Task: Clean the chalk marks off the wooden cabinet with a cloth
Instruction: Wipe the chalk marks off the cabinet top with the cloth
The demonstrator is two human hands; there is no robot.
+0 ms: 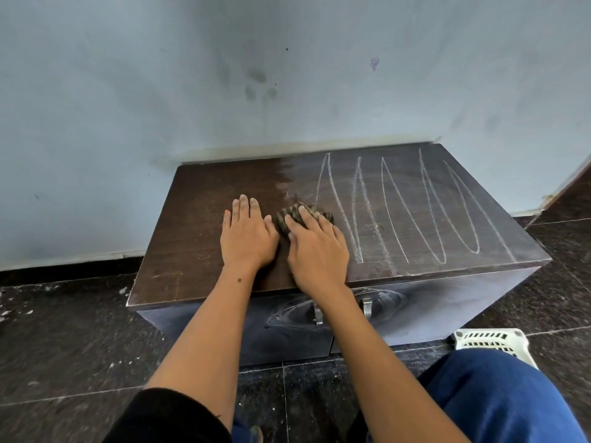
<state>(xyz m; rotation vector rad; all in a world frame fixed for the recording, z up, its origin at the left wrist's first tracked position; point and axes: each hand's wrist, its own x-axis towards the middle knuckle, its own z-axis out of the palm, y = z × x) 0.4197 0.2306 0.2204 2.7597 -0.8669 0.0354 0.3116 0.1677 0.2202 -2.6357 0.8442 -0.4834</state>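
Observation:
A low dark wooden cabinet [192,238] stands against the wall. White chalk loops [415,206] cover the right half of its top; the left half is dark and free of chalk. My left hand [246,233] lies flat on the left half, fingers straight. Beside it, my right hand [315,247] presses down on a bunched brown patterned cloth [292,214] near the middle of the top, just left of the nearest chalk line. Most of the cloth is hidden under my fingers.
The cabinet front [431,311] carries smeared chalk swirls and two metal handles [367,306]. A white plastic basket [492,342] sits on the dark tiled floor at the right, by my knee in blue trousers [499,398]. A pale wall [287,75] rises behind.

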